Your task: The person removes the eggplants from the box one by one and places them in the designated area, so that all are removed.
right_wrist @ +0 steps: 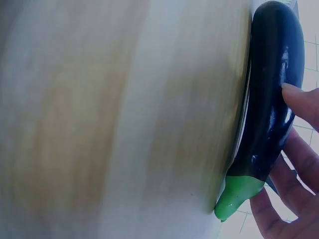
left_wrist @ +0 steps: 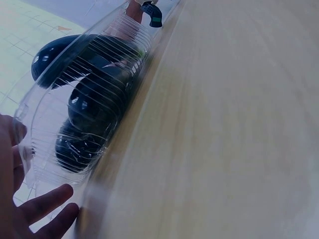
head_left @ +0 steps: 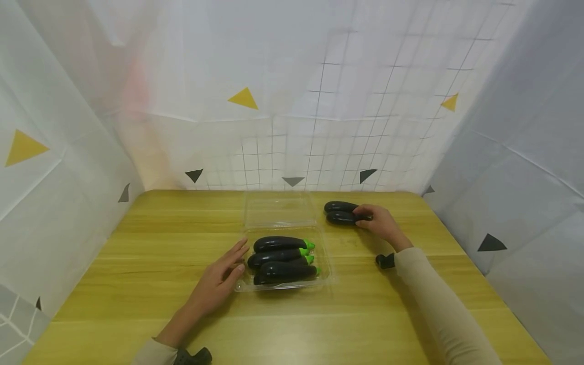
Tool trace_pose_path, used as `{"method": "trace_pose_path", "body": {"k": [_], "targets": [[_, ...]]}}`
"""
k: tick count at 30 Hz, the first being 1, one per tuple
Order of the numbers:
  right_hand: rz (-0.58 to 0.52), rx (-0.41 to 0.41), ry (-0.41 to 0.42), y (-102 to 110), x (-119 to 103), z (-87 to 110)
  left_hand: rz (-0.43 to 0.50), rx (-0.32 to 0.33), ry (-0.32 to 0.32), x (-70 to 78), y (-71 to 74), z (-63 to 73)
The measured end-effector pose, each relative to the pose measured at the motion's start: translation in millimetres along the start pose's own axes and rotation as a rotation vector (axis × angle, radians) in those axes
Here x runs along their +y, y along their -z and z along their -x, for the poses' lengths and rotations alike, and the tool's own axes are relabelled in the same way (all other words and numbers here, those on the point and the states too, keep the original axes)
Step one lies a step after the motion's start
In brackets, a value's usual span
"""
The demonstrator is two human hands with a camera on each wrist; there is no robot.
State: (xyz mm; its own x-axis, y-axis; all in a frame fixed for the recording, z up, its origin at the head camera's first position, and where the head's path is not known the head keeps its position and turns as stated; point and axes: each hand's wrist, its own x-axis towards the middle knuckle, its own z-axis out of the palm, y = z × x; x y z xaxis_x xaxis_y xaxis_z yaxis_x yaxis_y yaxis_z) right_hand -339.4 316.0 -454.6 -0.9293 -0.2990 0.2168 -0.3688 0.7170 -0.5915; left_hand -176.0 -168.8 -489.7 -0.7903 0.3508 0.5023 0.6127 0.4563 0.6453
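A clear plastic clamshell box (head_left: pixel 243 288) sits mid-table, its lid (head_left: pixel 279 209) folded back flat. Several dark eggplants (head_left: pixel 279 257) with green stem ends lie in it side by side, one resting partly on the others. My left hand (head_left: pixel 213 284) is at the box's left side with fingers extended; its fingertips meet the clear wall in the left wrist view. To the right of the lid, my right hand (head_left: pixel 379 222) grips the nearer eggplant (head_left: pixel 339 218) of two, thumb on its near side. That eggplant (right_wrist: pixel 271 94) lies on the table. The farther eggplant (head_left: pixel 338 206) lies right behind it.
The wooden table (head_left: pixel 292 329) ends at a white sheet (head_left: pixel 219 147) with grid lines and triangles behind it. More sheeting (head_left: pixel 538 203) hangs at both sides. A black strap piece (head_left: pixel 385 261) shows at the right wrist, another (head_left: pixel 193 356) at the left.
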Motion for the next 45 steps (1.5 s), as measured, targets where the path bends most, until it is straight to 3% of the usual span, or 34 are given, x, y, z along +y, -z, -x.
{"method": "trace_pose_path", "body": {"k": [11,45], "targets": [[0.0,0.063,0.024,-2,-3,3.7,0.009,-0.01,0.007,1.2,1.0,-0.8],[0.058,0.064,0.06,-3,-10,4.6,0.022,-0.006,0.01,3.5,0.9,-0.2]]}}
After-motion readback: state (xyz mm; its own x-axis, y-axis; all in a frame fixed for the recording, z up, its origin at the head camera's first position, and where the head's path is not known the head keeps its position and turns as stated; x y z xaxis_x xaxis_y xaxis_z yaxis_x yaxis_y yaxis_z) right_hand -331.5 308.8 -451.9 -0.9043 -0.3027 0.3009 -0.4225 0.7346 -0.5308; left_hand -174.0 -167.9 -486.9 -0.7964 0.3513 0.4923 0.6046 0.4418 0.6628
